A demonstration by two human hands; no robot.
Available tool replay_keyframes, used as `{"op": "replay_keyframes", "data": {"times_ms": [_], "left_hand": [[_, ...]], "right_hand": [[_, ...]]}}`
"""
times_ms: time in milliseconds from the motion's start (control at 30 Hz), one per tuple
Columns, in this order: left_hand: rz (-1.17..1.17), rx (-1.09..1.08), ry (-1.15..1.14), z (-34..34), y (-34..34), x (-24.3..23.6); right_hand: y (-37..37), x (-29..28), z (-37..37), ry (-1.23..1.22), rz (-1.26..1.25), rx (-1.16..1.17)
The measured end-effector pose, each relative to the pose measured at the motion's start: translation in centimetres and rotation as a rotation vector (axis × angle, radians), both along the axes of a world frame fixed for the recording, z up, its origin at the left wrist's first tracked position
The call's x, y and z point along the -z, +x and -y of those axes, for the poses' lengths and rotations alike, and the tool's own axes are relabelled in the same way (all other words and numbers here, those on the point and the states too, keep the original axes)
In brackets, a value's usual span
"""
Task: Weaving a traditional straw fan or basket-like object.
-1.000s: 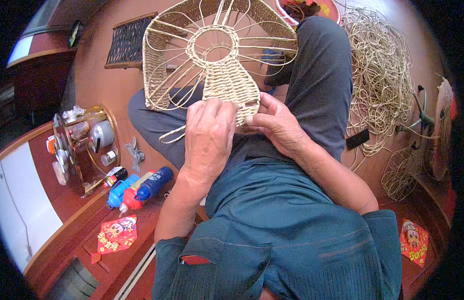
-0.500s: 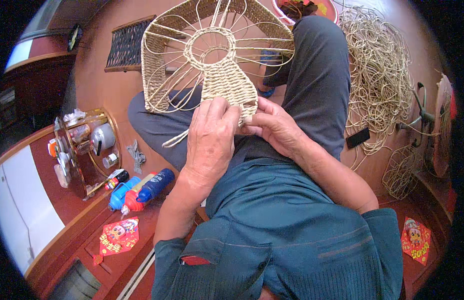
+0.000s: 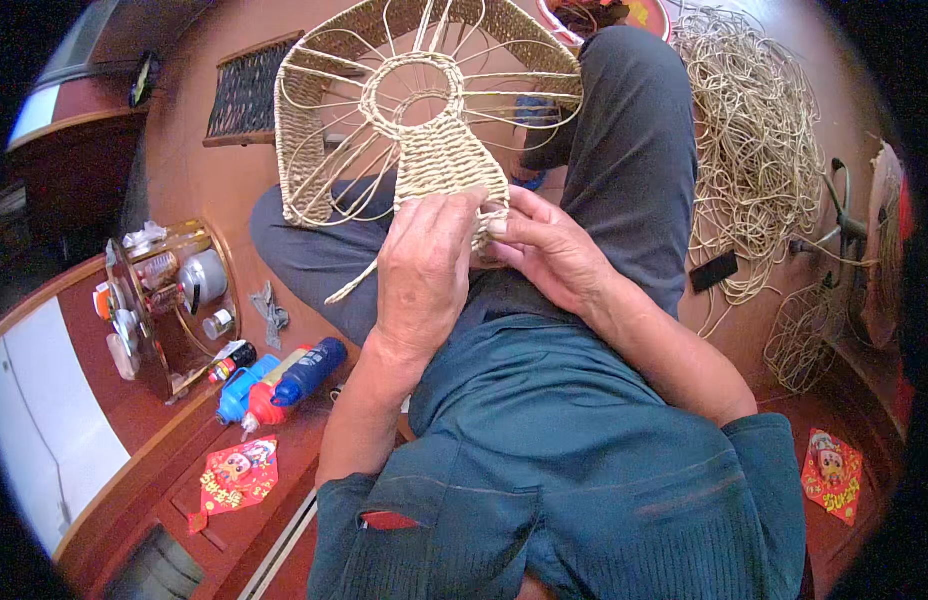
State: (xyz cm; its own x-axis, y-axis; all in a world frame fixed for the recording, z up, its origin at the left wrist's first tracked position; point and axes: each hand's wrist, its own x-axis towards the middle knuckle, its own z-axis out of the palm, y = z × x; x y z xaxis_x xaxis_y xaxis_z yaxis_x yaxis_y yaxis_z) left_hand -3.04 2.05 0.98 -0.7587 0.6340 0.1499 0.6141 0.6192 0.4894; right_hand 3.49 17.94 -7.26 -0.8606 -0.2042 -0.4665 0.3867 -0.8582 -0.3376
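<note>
A pale cord basket (image 3: 446, 165) rests over my lap, with a ring, bare radiating strands and a tightly woven panel running toward me. My left hand (image 3: 429, 265) is closed over the near edge of that panel, its fingers bent on top of the weave. Beside it, my right hand (image 3: 559, 255) pinches the panel's right near corner between thumb and fingers. The fingertips of both hands almost meet there, and just what strand they grip is partly hidden. A loose double cord end (image 3: 351, 284) sticks out left of my left hand.
A large heap of cord (image 3: 749, 140) lies on the floor to the right, a black phone (image 3: 713, 271) at its edge. Bottles (image 3: 309, 372) and a small round-framed shelf (image 3: 169, 300) are at left. A dark woven stool (image 3: 252, 90) stands far left, a pink basin (image 3: 654, 20) far ahead.
The view has shifted slightly, moving the basket a little left in it. My left fingers have bent further in toward the right corner; both hands keep hold of the panel.
</note>
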Motion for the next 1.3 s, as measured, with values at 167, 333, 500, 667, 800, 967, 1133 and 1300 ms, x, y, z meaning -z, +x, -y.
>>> {"op": "replay_keyframes", "data": {"times_ms": [167, 333, 500, 667, 800, 967, 1133, 1300], "left_hand": [[0.057, -0.049, 0.041, -0.1, -0.4, -0.3], [0.000, -0.038, 0.031, 0.2, -0.9, -0.3], [0.021, -0.040, 0.056, 0.1, -0.8, 0.0], [-0.007, -0.032, 0.075, -0.3, -0.7, 0.2], [-0.007, 0.017, 0.001, -1.1, -0.8, 0.3], [-0.049, 0.030, -0.050, -1.9, -0.8, 0.6], [-0.081, 0.193, 0.290, -6.1, 1.4, -0.5], [0.019, 0.266, 0.476, -8.5, 2.0, -2.7]], "right_hand": [[-0.2, -0.3, -0.2, -0.060, -0.033, -0.004], [-0.3, -0.2, 0.1, -0.061, -0.022, 0.004], [-0.1, -0.2, 0.1, 0.004, -0.017, 0.017], [-0.1, -0.7, 0.1, 0.121, -0.033, 0.059], [-0.1, -0.5, -0.1, 0.147, -0.068, 0.074], [0.0, -0.7, -0.5, 0.171, -0.080, 0.035], [0.4, -0.8, -1.3, 0.787, -0.362, 0.132], [0.3, 1.6, -3.3, 1.191, -0.779, 0.059]]}}
